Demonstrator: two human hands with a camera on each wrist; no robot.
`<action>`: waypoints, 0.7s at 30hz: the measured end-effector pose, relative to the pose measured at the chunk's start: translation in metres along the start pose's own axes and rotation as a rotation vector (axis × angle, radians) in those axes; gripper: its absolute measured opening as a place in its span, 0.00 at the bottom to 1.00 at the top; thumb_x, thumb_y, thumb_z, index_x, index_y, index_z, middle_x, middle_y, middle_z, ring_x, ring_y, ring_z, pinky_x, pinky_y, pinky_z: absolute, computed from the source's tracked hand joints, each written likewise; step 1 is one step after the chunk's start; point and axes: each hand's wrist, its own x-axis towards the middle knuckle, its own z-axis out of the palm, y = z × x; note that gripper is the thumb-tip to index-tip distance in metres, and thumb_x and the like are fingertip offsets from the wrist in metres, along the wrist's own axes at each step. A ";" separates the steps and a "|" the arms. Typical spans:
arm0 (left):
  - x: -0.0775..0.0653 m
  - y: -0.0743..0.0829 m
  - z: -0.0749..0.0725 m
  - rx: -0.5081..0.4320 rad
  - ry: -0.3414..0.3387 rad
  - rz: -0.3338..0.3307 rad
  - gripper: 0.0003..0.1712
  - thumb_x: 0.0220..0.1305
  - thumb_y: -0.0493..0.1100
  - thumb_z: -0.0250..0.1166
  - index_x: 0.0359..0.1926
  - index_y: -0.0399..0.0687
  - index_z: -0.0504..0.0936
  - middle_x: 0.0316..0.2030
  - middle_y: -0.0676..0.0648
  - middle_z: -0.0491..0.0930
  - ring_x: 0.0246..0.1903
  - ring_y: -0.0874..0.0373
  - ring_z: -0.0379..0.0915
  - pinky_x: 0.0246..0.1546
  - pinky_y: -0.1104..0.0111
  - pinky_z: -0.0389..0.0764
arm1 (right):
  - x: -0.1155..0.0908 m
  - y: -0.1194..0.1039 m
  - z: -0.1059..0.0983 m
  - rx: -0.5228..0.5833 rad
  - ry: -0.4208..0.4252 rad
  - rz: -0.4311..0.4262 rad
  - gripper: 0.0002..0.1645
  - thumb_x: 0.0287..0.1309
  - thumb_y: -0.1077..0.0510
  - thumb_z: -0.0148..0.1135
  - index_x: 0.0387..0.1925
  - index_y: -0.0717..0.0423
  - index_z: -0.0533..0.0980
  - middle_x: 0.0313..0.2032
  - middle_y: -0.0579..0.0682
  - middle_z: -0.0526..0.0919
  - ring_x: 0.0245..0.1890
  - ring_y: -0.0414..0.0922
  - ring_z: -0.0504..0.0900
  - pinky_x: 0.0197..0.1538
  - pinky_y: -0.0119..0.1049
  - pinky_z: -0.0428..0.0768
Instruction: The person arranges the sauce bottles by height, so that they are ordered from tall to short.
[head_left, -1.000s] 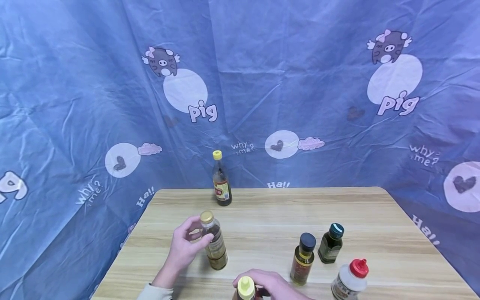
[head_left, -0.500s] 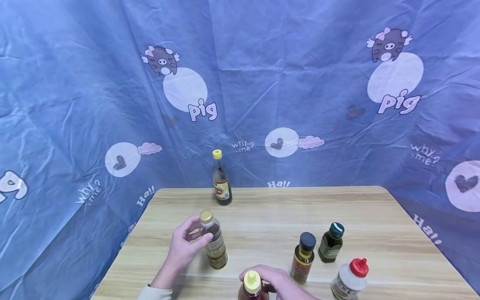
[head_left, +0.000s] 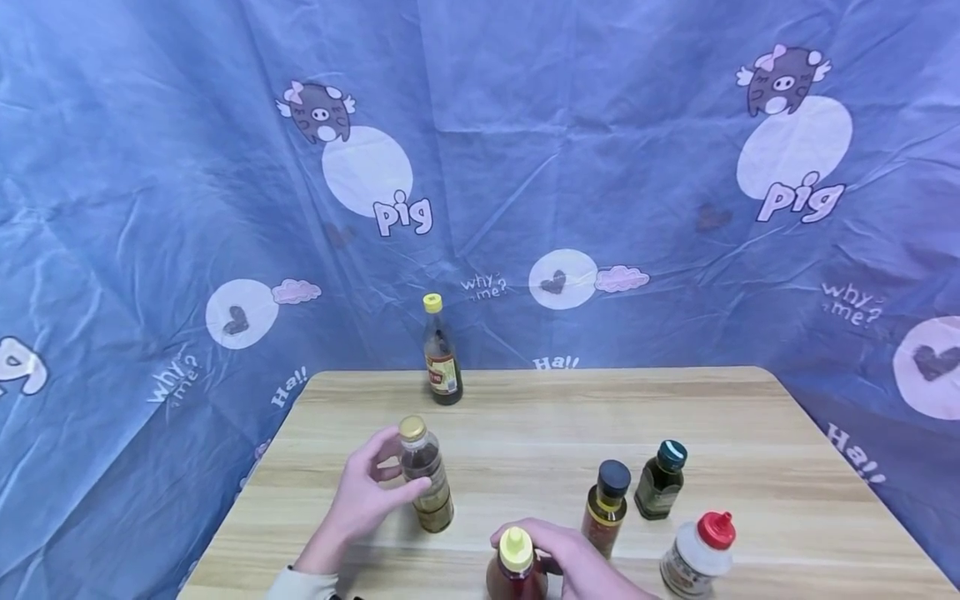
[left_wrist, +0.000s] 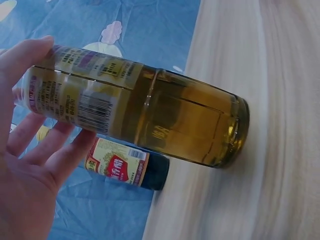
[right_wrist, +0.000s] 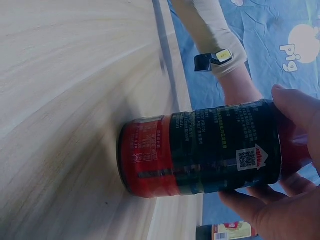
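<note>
My left hand [head_left: 363,496] holds a clear glass bottle [head_left: 433,492] with a gold cap around its upper part, thumb on one side and fingers on the other. In the left wrist view, amber liquid shows in the bottle's lower part below a printed label. At the front middle, my right hand [head_left: 562,550] grips a squeeze sauce bottle [head_left: 516,579] with a pale yellow nozzle cap. The right wrist view shows its dark green and red label [right_wrist: 215,150], with the fingers around the upper end; its base is close over or on the wooden table [head_left: 540,450].
A dark bottle with a yellow cap [head_left: 444,375] stands at the back left. Right of my right hand are a black-capped bottle [head_left: 602,521], a small dark green bottle [head_left: 658,492] and a white bottle with a red nozzle cap [head_left: 693,562]. A blue printed curtain [head_left: 495,167] hangs behind the table.
My right hand has moved to the right with the squeeze bottle, and now overlaps the black-capped bottle's foot. The left hand and glass bottle stay nearly in place; the head view has tilted slightly.
</note>
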 end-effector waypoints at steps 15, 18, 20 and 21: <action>0.030 0.006 0.021 -0.019 -0.015 -0.093 0.41 0.48 0.38 0.85 0.64 0.57 0.80 0.53 0.48 0.86 0.52 0.53 0.83 0.50 0.62 0.89 | -0.002 0.002 -0.001 0.009 -0.005 -0.053 0.34 0.60 0.62 0.75 0.66 0.46 0.75 0.59 0.50 0.82 0.61 0.40 0.78 0.57 0.34 0.81; 0.043 0.009 0.027 -0.026 -0.009 -0.080 0.42 0.48 0.37 0.85 0.65 0.56 0.80 0.54 0.47 0.86 0.52 0.51 0.84 0.50 0.60 0.89 | -0.003 0.001 -0.002 0.001 -0.001 -0.035 0.34 0.60 0.61 0.75 0.66 0.45 0.75 0.59 0.49 0.82 0.62 0.40 0.78 0.56 0.35 0.81; 0.052 0.011 0.030 -0.026 0.001 -0.068 0.42 0.48 0.37 0.85 0.65 0.54 0.80 0.53 0.47 0.86 0.52 0.49 0.84 0.49 0.58 0.90 | -0.003 0.000 -0.001 0.008 0.000 -0.018 0.34 0.60 0.61 0.76 0.66 0.45 0.75 0.59 0.48 0.82 0.62 0.40 0.78 0.56 0.35 0.81; 0.057 0.012 0.032 -0.030 0.003 -0.062 0.42 0.48 0.37 0.85 0.65 0.53 0.79 0.53 0.46 0.86 0.52 0.48 0.84 0.49 0.56 0.90 | -0.003 0.000 -0.001 0.008 0.002 -0.017 0.33 0.60 0.61 0.76 0.65 0.44 0.75 0.59 0.48 0.82 0.62 0.40 0.78 0.56 0.35 0.81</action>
